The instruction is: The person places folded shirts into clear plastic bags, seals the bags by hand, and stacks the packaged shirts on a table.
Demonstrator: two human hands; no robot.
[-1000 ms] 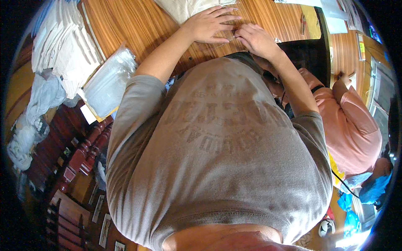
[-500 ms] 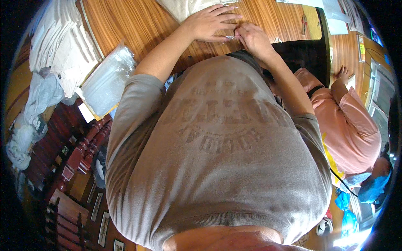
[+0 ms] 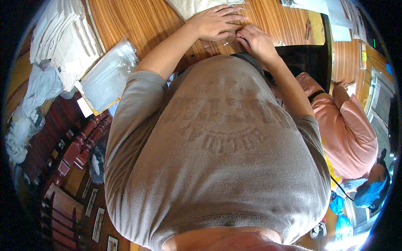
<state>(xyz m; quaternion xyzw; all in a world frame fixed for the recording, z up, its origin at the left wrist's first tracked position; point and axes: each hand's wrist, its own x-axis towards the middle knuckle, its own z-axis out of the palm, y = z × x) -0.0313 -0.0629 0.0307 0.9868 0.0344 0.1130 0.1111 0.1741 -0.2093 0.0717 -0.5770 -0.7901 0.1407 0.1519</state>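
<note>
The left hand lies at the upper centre of the frame, palm down and fingers spread, pressing flat on a clear plastic bag that holds a cream folded cloth. The hand does not grasp; it rests open on the bag surface.

The right hand sits just right of and below the left hand, touching it at the fingertips. Its fingers are curled and pinch the near edge of the clear plastic bag. The exact grip point is partly hidden by the knuckles.

The bag and cloth lie on a wooden table with a striped grain, at the top edge of the frame, partly cut off by the rim.

Most of the centre of the frame is filled by the person's grey T-shirt.

Surrounding items:
- A stack of empty clear bags, left of centre, near the table edge.
- A pile of white folded cloths, upper left.
- A dark red wooden chair, lower left.
- Another person in a pink shirt, right side of the frame, well apart from both hands.
- A black panel, between the right forearm and the pink shirt.
</note>
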